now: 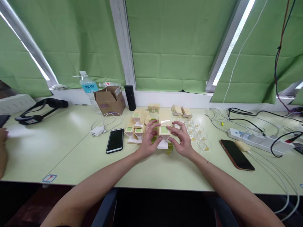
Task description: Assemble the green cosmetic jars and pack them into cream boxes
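A small tan cardboard box (164, 130) with a green panel on its face is in front of me, its white-lined flap folded out toward me. My left hand (149, 140) grips its left side, the thumb near the flap. The fingertips and thumb of my right hand (183, 141) press on its right side. Partly hidden below and behind are greenish clear containers (169, 148). To the left stand several similar boxes (138, 130) with open flaps. Beyond my right hand lie several clear plastic cups (196, 129) with small yellow spots.
Small boxes (153, 108) and two folded cartons (181, 111) sit at the back. A phone (115, 141) and charger (98, 130) lie left; another phone (237, 154) and a power strip (260, 140) with cables lie right. A brown carton (110, 101) and bottle (89, 90) stand back left.
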`<state>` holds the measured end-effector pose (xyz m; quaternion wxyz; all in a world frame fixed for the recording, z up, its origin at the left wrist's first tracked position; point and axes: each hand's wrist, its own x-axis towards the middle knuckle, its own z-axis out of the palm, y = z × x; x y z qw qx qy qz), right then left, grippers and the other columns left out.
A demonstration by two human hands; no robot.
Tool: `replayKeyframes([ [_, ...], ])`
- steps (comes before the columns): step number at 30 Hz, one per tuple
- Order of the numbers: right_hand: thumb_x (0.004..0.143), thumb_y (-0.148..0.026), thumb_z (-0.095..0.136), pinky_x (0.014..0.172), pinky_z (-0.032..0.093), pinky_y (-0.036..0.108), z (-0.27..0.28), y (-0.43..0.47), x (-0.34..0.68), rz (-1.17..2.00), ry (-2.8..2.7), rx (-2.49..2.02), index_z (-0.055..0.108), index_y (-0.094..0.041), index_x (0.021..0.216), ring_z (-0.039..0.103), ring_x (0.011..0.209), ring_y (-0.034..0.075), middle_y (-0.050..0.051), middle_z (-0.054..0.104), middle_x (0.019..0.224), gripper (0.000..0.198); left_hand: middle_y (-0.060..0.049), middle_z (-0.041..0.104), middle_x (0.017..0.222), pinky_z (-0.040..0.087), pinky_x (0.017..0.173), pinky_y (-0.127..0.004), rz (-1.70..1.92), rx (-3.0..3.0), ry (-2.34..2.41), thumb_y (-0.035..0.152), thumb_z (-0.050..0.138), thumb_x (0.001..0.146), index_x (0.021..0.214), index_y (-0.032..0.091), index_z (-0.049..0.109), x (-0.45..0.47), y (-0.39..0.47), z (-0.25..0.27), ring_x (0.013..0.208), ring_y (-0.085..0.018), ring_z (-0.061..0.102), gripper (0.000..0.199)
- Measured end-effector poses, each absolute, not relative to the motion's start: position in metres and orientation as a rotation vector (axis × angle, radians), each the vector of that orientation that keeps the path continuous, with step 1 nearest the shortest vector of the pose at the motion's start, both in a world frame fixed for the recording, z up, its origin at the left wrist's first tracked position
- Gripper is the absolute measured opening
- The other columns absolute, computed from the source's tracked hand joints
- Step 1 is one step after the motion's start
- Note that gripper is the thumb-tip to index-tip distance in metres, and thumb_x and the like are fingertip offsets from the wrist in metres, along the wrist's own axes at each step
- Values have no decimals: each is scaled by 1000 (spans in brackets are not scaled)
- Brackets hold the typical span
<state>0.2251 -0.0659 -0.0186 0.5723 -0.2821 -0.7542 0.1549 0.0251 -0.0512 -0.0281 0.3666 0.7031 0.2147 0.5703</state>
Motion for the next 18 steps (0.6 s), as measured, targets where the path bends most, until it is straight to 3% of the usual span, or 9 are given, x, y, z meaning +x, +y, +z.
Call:
replayKeyframes([
  [4, 93, -19, 68, 97, 67, 46, -20, -66, 223, 412, -1729, -650, 67, -35, 137, 60, 128, 27, 10, 45, 138, 47, -13, 32, 157, 59, 92, -41, 1490, 1776, 580, 32, 68, 96, 138, 31, 54, 27, -52, -28, 105, -20, 67, 44],
  [11, 94, -25, 69, 93, 69, 46, -25, -65, 219, 478, -1633, -723, 71, -32, 129, 72, 96, 18, 9, 47, 135, 36, -13, 33, 156, 59, 96, -43, 1479, 1761, 600, 33, 70, 94, 138, 31, 58, 27, -49, -32, 110, -22, 65, 46],
  [15, 95, -26, 69, 90, 70, 43, -26, -63, 219, 487, -1595, -731, 71, -33, 129, 74, 88, 15, 7, 47, 134, 34, -13, 25, 162, 55, 104, -47, 1362, 1781, 480, 41, 68, 96, 151, 36, 50, 22, -48, -32, 117, -26, 64, 58],
  [18, 96, -28, 69, 87, 70, 40, -26, -61, 221, 494, -1567, -763, 70, -33, 130, 73, 85, 13, 7, 48, 133, 34, -12, 20, 166, 49, 114, -53, 1274, 1785, 379, 51, 72, 91, 159, 37, 40, 20, -49, -31, 137, -35, 52, 77],
])
